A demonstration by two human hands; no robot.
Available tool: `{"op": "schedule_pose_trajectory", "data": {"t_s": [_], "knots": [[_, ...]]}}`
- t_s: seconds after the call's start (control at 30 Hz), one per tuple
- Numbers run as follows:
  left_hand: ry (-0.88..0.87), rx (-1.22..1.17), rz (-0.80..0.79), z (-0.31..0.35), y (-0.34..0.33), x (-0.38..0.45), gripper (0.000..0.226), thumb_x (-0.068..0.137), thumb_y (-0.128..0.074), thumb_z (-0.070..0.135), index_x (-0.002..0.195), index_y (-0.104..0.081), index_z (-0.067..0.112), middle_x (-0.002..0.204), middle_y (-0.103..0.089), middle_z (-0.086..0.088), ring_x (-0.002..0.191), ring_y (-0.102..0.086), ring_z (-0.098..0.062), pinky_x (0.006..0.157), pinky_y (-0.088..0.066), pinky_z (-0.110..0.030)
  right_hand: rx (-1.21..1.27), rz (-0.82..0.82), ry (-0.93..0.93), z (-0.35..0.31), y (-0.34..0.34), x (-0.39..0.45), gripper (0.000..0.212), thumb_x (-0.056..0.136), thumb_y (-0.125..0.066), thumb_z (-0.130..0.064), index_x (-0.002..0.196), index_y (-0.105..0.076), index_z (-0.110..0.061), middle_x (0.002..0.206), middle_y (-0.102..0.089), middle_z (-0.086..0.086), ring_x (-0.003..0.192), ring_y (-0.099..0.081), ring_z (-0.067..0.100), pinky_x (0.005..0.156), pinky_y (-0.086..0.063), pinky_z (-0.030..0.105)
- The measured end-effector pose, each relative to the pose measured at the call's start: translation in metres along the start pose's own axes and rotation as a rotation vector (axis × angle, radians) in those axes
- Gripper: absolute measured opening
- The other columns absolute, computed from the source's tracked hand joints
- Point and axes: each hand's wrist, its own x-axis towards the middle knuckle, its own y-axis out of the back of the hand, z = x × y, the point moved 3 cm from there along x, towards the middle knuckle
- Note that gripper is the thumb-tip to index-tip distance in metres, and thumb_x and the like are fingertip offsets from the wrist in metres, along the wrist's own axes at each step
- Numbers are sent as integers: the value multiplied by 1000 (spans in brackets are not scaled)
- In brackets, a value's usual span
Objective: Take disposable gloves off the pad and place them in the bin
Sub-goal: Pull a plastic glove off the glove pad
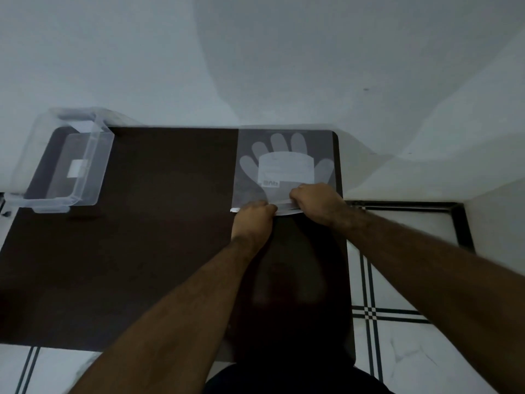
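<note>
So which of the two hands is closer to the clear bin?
The left hand, pinching the glove pad's near edge. The right hand is farther from the bin.

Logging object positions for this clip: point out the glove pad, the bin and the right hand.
glove pad (287, 163): head view, printed glove outline.
bin (103, 155): head view, clear right wall.
right hand (315, 201): head view, back of hand.

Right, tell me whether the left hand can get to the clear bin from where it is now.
Probably yes. The left hand is busy at the glove pad's near edge, but only bare dark table lies between it and the clear bin at the far left corner.
</note>
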Motion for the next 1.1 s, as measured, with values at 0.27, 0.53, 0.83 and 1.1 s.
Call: {"op": "schedule_pose_trajectory", "data": {"t_s": [0.27, 0.53, 0.83, 1.1], "knots": [[40, -12, -32, -2, -11, 14, 30, 107, -61, 40, 110, -78, 16, 110, -73, -7, 100, -67, -23, 90, -54, -39, -8, -13, -7, 1, 1, 2, 17, 104, -52, -32, 95, -64, -24, 100, -71, 3, 89, -66, 22, 85, -60, 41], [30, 108, -92, -1, -13, 23, 28, 105, -63, 37, 108, -80, 15, 108, -73, -9, 97, -69, -27, 83, -53, -41, -12, -28, -14, -1, 3, 4, 16, 104, -54, -30, 97, -66, -23, 103, -71, 4, 93, -67, 23, 88, -60, 44], [131, 94, -103, 2, -8, 35, 20, 104, -60, 20, 108, -80, 16, 109, -76, -7, 102, -72, -27, 89, -60, -42, 6, -47, -12, 0, 3, 6, 19, 106, -50, -32, 95, -63, -23, 99, -69, 4, 88, -61, 21, 85, -56, 41], [53, 122, -70, 6, -8, 30, 18, 104, -60, 19, 110, -76, 17, 110, -74, -6, 102, -69, -25, 88, -56, -40, 109, 30, -61, 2, 9, 14, 38, 108, -46, -44, 98, -72, -19, 93, -70, 2, 82, -63, 19, 82, -57, 44]]}}
